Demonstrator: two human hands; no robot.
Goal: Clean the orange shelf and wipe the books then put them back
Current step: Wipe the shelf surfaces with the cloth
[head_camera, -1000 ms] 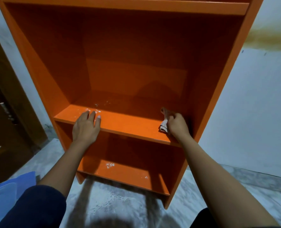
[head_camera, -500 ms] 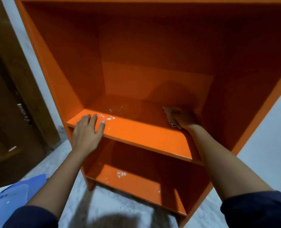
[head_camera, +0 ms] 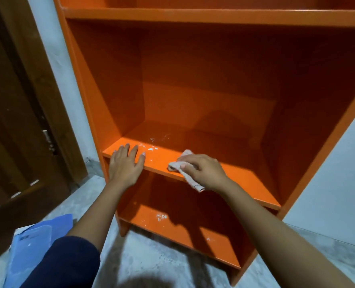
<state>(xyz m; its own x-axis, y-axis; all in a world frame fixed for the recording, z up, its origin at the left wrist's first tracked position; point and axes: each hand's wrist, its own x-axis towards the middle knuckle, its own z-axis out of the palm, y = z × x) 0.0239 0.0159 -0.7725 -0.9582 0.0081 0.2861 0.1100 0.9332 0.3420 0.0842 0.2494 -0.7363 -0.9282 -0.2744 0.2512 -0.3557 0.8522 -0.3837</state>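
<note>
Wiping: a pale cloth (head_camera: 177, 164) is pressed onto the front edge of the middle board (head_camera: 247, 180) by the right hand (head_camera: 203, 173).
Right grip: closed on the cloth, which is pinched under the thumb and curled fingers; one cloth end is hung over the board edge at 5 o'clock of the hand.
Left hand (head_camera: 125, 166): laid flat on the same front edge, fingers straight, nothing held, at 9 o'clock of the cloth.
Orange shelf (head_camera: 193, 80): stood upright on the floor (head_camera: 143, 258), filling frame centre to 12 o'clock.
White specks (head_camera: 152, 149): scattered on the middle board at 1 o'clock of the left hand; more are seen on the bottom board (head_camera: 182, 227).
Blue folders (head_camera: 33, 246): laid on the floor at 7 o'clock of frame, apart from the shelf; whether these are the books cannot be told.
Door (head_camera: 16, 121): dark wood, at 9 o'clock.
Wall (head_camera: 338, 173): pale, at 3 o'clock.
</note>
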